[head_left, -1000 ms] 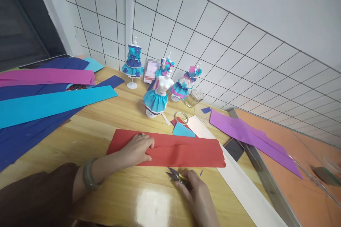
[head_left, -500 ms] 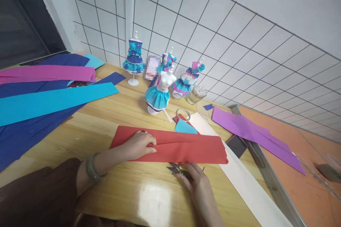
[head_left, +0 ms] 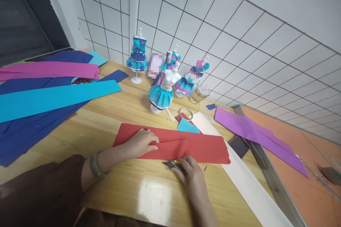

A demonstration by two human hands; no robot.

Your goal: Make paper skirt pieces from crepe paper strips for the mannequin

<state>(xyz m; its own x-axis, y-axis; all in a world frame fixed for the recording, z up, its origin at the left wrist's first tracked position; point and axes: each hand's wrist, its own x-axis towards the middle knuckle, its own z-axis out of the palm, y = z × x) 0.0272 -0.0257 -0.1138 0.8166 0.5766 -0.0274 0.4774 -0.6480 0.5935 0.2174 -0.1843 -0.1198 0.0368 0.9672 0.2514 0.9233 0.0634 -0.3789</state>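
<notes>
A folded strip of red crepe paper (head_left: 202, 145) lies across the table in front of me. My left hand (head_left: 145, 143) rests on its left part, thumb and fingers closed on a raised crease. At the paper's front edge, my right hand (head_left: 193, 173) grips small dark scissors (head_left: 172, 165), the blades pointing left. Its fingertips touch or nearly touch the red edge. The handles are mostly hidden under the fingers. Behind the red paper lie a light blue scrap (head_left: 188, 126) and a metal ring (head_left: 185, 114).
Miniature dress forms, including one in a blue skirt (head_left: 161, 96), stand at the back beside a glass (head_left: 199, 94). Blue sheets (head_left: 53, 95) pile up at left. White paper (head_left: 250, 181), a phone (head_left: 239, 146) and purple paper (head_left: 255, 134) lie at right.
My right hand has moved left and slightly up with the scissors, closer against the red paper's front edge. My left hand keeps its place on the paper. The view has shifted slightly.
</notes>
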